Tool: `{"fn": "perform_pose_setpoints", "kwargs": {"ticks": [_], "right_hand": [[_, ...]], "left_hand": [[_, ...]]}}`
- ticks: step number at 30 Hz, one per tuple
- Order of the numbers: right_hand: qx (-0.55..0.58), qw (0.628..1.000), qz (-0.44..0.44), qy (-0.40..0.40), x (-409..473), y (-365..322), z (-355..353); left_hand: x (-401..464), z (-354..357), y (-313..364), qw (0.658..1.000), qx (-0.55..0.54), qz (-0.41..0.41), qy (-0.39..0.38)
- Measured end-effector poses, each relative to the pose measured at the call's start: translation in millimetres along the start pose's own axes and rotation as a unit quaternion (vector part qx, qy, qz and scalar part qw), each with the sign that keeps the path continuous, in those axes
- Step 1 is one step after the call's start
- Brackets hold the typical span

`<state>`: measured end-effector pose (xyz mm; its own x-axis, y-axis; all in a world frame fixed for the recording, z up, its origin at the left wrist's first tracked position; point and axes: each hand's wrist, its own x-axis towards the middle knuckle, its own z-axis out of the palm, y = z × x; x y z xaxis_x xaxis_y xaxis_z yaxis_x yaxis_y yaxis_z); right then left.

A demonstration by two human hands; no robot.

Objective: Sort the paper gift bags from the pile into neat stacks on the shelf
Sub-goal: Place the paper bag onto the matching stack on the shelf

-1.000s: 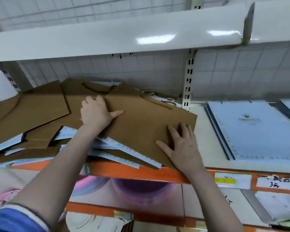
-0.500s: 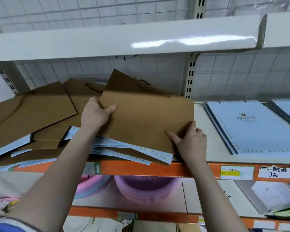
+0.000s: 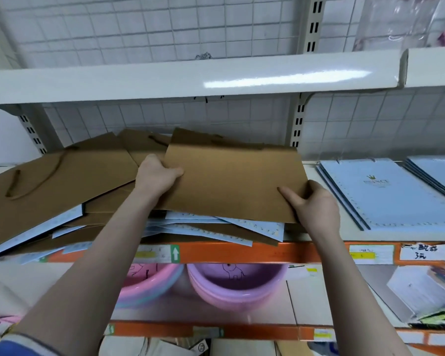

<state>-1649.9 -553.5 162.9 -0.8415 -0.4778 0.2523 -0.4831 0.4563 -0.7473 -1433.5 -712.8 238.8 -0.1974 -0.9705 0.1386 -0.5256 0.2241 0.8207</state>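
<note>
I hold a flat brown kraft paper gift bag point(image 3: 231, 181) by its two side edges, my left hand point(image 3: 156, 174) and my right hand point(image 3: 312, 204) each pinching it, thumbs on top. It sits above a jumbled pile of brown and pale blue bags point(image 3: 62, 201) on the white shelf with an orange front rail point(image 3: 267, 253). Right of the pile lies a neat stack of pale blue bags point(image 3: 385, 194). A white wire-grid back panel point(image 3: 165, 29) rises behind; pink plastic basins point(image 3: 231, 286) sit below.

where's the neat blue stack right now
In the head view, the blue stack lies flat on the shelf at right, just beyond the right hand and the brown bag.
</note>
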Motion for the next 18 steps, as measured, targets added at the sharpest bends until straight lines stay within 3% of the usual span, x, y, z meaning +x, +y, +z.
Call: {"fn": "perform_pose_setpoints", "kwargs": {"ticks": [6,10,18], "right_hand": [[-0.009,1.000,-0.016,0.016,-36.0,3.5,-15.7],[-0.095,0.995,0.016,0.038,-59.8,4.3,-30.2],[-0.188,0.979,0.029,0.070,-92.3,20.8,-81.6]], "left_hand": [[-11.2,-13.0,-1.2,0.996,0.015,0.075,-0.043],[-28.0,-6.0,-7.4,0.990,0.060,0.127,-0.026],[-91.4,25.5,7.9,0.987,0.109,0.121,-0.016]]}}
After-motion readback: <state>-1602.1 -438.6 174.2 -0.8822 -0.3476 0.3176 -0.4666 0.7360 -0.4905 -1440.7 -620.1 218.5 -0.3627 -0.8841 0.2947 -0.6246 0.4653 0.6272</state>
